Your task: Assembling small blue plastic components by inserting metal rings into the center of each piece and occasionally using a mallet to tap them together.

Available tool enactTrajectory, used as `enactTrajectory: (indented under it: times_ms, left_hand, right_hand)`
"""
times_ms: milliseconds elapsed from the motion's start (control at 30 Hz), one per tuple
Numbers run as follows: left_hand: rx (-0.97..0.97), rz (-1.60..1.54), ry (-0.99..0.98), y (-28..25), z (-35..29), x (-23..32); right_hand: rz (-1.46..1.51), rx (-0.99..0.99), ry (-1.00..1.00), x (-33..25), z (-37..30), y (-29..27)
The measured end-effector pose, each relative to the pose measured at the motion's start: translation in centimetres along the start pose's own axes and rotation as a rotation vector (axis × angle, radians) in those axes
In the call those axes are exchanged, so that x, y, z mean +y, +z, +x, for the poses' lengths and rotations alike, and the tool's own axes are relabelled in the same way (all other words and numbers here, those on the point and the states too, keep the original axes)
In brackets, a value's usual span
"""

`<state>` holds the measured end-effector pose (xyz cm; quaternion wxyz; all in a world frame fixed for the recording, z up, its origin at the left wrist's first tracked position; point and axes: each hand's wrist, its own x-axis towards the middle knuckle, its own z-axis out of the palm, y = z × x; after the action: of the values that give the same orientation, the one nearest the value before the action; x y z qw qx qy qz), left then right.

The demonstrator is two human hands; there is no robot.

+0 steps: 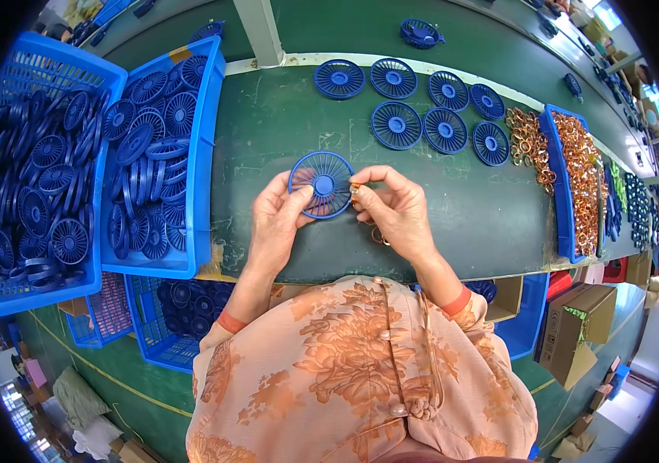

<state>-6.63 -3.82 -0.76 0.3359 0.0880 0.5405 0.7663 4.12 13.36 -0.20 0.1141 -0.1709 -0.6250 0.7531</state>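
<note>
A round blue fan grille (323, 186) with thin spokes and a solid hub is held up over the green table. My left hand (277, 212) grips it by its left rim, thumb across the spokes. At the right rim, my right hand (395, 207) pinches a small copper-coloured ring (355, 190) between thumb and fingers, against the grille's edge. A few more copper rings (377, 234) show under my right hand, partly hidden by it. Several matching blue grilles (396, 125) lie flat in two rows beyond my hands.
Left, two blue crates (204, 170) are heaped with blue grilles. Right, a blue tray (565, 224) holds many copper rings, with a loose pile of rings (528, 143) beside it. A metal post (260, 35) rises at the table's far edge. Below stand another blue crate (144, 324) and cardboard boxes (576, 328).
</note>
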Motion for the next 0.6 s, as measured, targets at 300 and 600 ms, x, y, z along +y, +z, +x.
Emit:
enactTrajectory:
  times_ms: [300,600]
  left_hand:
    - [-0.004,-0.086,-0.061,0.2,0.0,-0.2]
    - [-0.024,-0.035,-0.034,-0.3,-0.1,-1.0]
  right_hand:
    - [-0.033,0.001,-0.132,-0.4,-0.1,1.0]
    - [-0.749,0.015,-0.715,-0.7,0.9,2.5]
